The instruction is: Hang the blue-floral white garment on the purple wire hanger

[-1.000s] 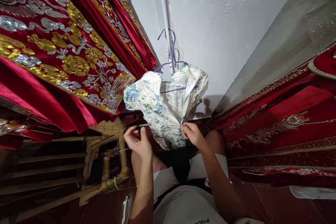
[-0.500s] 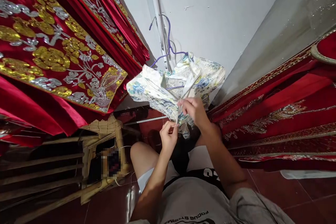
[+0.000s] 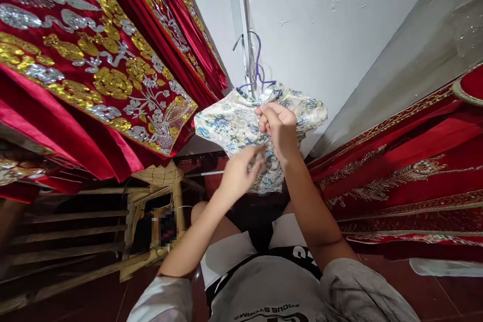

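Observation:
A white blouse with blue and yellow flowers (image 3: 230,123) hangs in front of me on a purple hanger (image 3: 257,68), its sleeves spread to both sides. My right hand (image 3: 279,123) is closed in a pinch on the blouse's front near the neckline and covers part of the collar. Lower down, my left hand (image 3: 241,173) is by the front of the blouse. Its fingers are blurred, with thumb and forefinger apart. The lower part of the blouse (image 3: 269,181) drops between my forearms.
Red garments with gold and silver sequins (image 3: 113,80) hang at the left. More red beaded cloth (image 3: 415,171) hangs at the right. A bamboo chair (image 3: 151,256) stands low at the left, a blurred-out item on it. A white wall (image 3: 320,25) rises behind the hanger.
The blouse's front edges, loosely folded open before, now lie together and flatter. My right hand has moved up toward the neckline. My left hand has left its low pinch and moved up.

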A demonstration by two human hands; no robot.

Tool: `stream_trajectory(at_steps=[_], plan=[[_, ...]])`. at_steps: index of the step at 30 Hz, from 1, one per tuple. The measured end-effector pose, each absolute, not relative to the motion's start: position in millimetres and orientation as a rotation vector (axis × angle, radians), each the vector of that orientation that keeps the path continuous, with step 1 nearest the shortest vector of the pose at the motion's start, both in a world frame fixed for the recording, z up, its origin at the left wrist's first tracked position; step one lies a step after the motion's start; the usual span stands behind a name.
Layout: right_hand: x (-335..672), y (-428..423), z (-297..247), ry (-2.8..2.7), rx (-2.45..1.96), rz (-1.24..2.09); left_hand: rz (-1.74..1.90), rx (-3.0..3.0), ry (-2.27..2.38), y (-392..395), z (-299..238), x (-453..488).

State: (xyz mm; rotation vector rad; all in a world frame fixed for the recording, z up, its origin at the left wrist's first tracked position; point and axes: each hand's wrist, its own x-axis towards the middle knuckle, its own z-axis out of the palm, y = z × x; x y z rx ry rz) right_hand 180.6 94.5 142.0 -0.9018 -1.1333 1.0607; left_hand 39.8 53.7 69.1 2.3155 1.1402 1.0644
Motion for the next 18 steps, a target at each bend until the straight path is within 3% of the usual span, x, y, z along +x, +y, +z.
stream_trajectory(at_steps=[2,5,9,12,16,18], plan=[[178,90,145,-1.166,-0.912,1.053,1.414,2.245,1.158,71,105,40],[179,91,145,-1.217,-0.972,1.004,1.499,2.289,1.127,96,139,46],[186,103,124,-1.260,-1.083,0.893,1.526,2.320,1.121,110,151,52],[193,108,96,-1.318,-1.187,0.838,1.823,2.167,1.173,119,149,31],[196,95,66,-1.314,-1.270,0.901,2.273,1.444,1.170,152,126,-32],[193,83,59,-1.275,-1.221,0.991,2.142,0.890,1.077,165,102,-60]])
